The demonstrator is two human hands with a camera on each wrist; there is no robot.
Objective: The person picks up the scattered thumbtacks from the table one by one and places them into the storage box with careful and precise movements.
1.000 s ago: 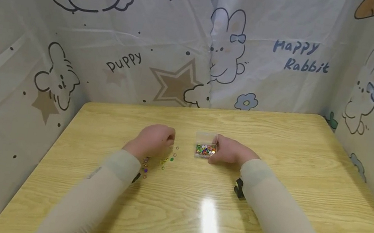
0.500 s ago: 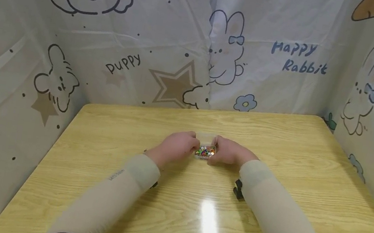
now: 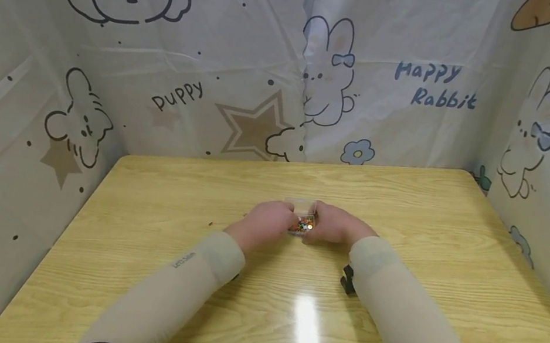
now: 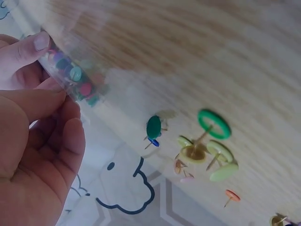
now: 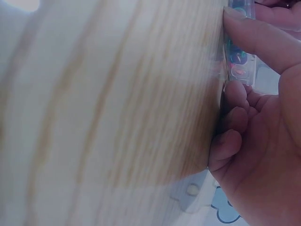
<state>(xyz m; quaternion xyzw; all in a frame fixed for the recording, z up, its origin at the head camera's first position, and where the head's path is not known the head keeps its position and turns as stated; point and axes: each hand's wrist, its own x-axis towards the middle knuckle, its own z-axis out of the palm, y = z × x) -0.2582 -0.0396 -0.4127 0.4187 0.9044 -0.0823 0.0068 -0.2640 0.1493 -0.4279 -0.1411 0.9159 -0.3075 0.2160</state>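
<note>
A small clear plastic box (image 5: 250, 75) holds many-coloured thumbtacks (image 3: 305, 223), its clear lid (image 3: 304, 205) raised at the back. My right hand (image 3: 333, 225) grips the box from the right, thumb on the near side and fingers behind. Curled at the box's left side is my left hand (image 3: 268, 223), thumb and fingertips together right at the rim; I cannot tell whether a tack is between them. In the left wrist view, loose tacks lie on the table: a green one (image 4: 154, 127), a larger green one (image 4: 214, 124), yellow ones and an orange one (image 4: 232, 195).
The wooden table (image 3: 407, 215) carries the box near its middle. In the head view my left hand and forearm hide most of the loose tacks; a tiny dark speck (image 3: 211, 223) shows left of the wrist. A printed cloth (image 3: 191, 52) hangs around the table's back and sides.
My left hand has moved right from the loose tacks to the box's left side, and slightly farther over it in the last half second. My right hand keeps gripping the box.
</note>
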